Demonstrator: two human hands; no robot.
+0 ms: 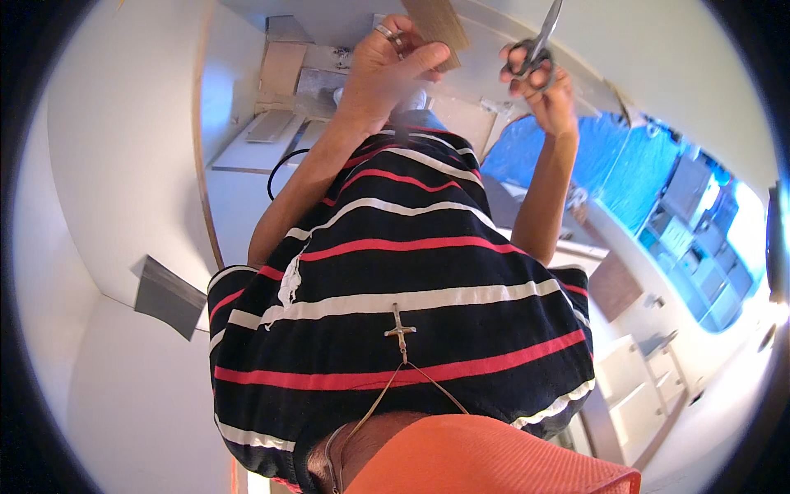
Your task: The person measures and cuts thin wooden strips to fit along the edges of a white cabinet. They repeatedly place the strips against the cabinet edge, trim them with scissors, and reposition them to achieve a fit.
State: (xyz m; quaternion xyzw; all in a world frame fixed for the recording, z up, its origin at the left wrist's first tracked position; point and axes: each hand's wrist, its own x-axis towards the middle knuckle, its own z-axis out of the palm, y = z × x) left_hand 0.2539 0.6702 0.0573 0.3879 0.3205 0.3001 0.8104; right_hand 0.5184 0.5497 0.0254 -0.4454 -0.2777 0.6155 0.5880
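My left hand (380, 78) is raised at the top of the view, its thumb and fingers pinching a brown flat strip (441, 26) that looks like wood veneer. The strip runs out of the picture at the upper edge. To the right of it, my right hand (550, 100) has its fingers in the dark handles of a pair of scissors (543, 39). The scissors' blades point up, look closed together and stay apart from the strip. Both forearms reach forward past my striped shirt (403, 272).
A dark grey sheet piece (170, 298) is against the pale wall at left. Flat grey pieces (271, 126) lie on a white surface beyond my left arm, near a black cable (274, 174). Blue sheeting (609, 169) covers an opening at right. An open white compartment (638, 403) is at lower right.
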